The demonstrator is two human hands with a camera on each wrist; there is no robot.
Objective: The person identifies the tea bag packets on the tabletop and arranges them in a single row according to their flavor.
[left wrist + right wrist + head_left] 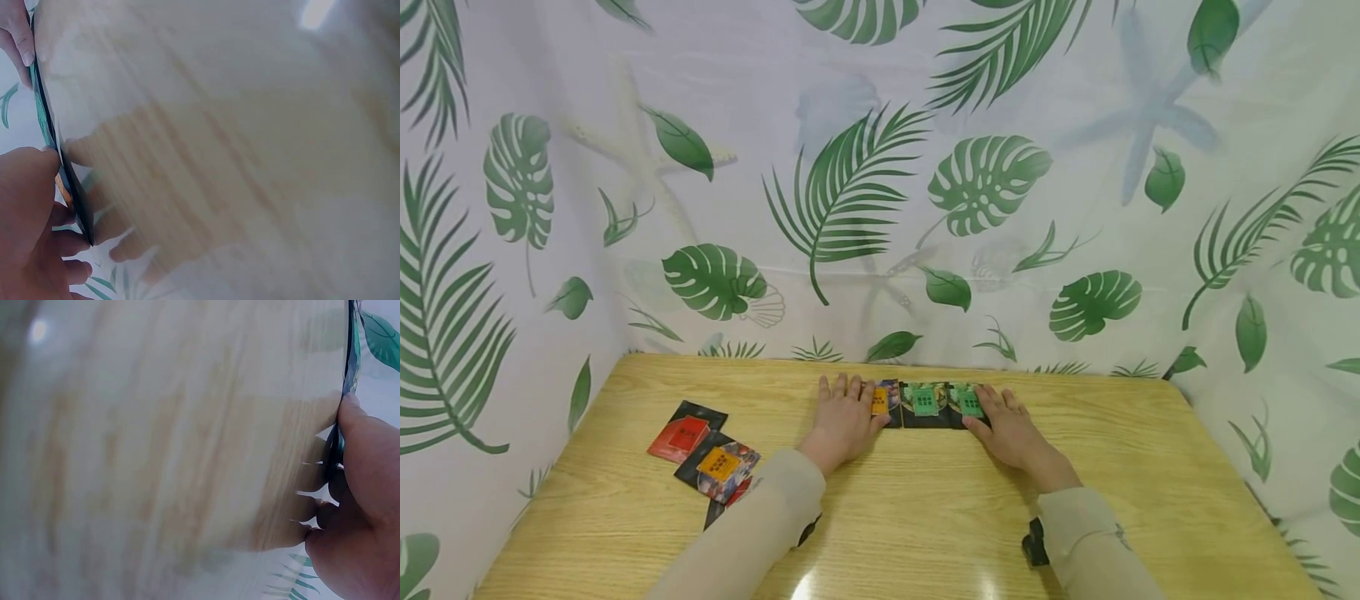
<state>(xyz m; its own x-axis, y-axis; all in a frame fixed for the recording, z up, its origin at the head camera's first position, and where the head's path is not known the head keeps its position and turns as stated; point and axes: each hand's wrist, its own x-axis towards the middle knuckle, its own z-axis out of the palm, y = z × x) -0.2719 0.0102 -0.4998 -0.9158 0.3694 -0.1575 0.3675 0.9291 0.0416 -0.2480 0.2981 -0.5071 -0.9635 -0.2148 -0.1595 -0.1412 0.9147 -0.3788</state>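
Three flat square packets lie side by side in a row near the table's back edge. The left one (892,396) has an orange label; the middle packet (923,402) and the right packet (967,403) have green labels. My left hand (844,422) rests over the left end of the row, covering part of the orange-label packet, its fingers extended away from me. At the other end, my right hand (1013,435) touches the right packet, thumb along its near edge and fingers over its outer side. Both wrist views show the row edge-on, thumbs at its near edge.
On the table (925,517) at left is a loose, overlapping group: a red-label packet (683,435), an orange-label packet (721,467) and another packet (715,512) partly hidden beneath it. A leaf-patterned cloth (865,250) hangs behind the table and along its sides.
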